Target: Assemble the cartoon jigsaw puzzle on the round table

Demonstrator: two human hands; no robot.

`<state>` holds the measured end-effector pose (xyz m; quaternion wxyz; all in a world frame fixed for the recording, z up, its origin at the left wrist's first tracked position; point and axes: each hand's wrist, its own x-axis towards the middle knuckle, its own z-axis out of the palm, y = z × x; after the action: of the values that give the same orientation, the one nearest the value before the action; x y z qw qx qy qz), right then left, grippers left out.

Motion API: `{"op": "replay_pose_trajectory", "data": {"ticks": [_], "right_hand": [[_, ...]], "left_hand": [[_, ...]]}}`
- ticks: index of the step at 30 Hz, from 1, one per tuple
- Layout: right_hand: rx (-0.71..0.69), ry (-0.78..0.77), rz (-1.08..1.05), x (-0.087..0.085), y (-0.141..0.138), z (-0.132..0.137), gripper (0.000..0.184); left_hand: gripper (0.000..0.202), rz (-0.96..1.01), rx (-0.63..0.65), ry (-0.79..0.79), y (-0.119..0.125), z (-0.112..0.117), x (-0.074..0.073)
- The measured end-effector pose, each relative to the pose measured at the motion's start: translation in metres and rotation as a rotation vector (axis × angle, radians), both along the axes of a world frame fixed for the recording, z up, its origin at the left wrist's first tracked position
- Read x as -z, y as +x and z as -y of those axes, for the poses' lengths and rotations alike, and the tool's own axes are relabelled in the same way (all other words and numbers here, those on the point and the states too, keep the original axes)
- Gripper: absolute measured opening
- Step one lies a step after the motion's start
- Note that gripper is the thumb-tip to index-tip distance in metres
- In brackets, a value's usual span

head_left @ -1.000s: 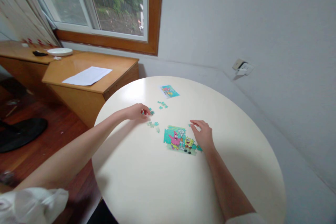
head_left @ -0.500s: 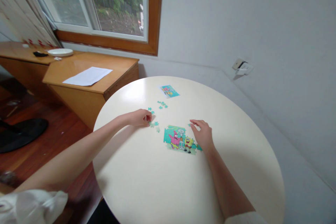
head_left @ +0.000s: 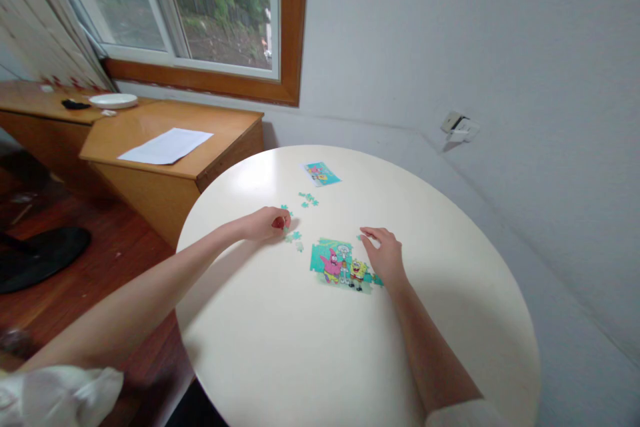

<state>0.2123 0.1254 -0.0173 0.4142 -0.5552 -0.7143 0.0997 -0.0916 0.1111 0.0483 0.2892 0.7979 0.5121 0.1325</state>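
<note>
A partly assembled jigsaw puzzle (head_left: 331, 265) with cartoon figures lies on the round white table (head_left: 300, 347). Just right of it, my right hand (head_left: 386, 255) pinches a small teal puzzle piece (head_left: 359, 237) between thumb and fingertips. To the puzzle's left, my left hand (head_left: 266, 223) has its thumb and fingers closed together in a pinch low over the table. Whatever is between those fingers is too small and hidden to make out. Loose puzzle pieces (head_left: 297, 235) lie right beside its fingertips, and others are partly covered by the hand.
Farther back are another group of loose pieces (head_left: 309, 198) and a small picture card (head_left: 323, 173) with the same cartoon figures. A wooden cabinet (head_left: 225, 130) bearing a paper sheet (head_left: 167, 146) and a white plate (head_left: 114, 101) stands at left. The wall (head_left: 450, 47) borders the table's right side.
My left hand has shifted very slightly toward the right over the loose pieces. My right hand keeps its pinch in about the same place, and the puzzle looks unchanged.
</note>
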Motion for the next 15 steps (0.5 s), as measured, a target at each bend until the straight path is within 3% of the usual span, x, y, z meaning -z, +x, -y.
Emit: {"op": "replay_pose_trajectory", "data": {"ticks": [15], "right_hand": [[0.0, 0.007, 0.003, 0.001, 0.0, 0.0, 0.023]], "left_hand": [[0.013, 0.401, -0.052, -0.133, 0.012, -0.003, -0.003]]}}
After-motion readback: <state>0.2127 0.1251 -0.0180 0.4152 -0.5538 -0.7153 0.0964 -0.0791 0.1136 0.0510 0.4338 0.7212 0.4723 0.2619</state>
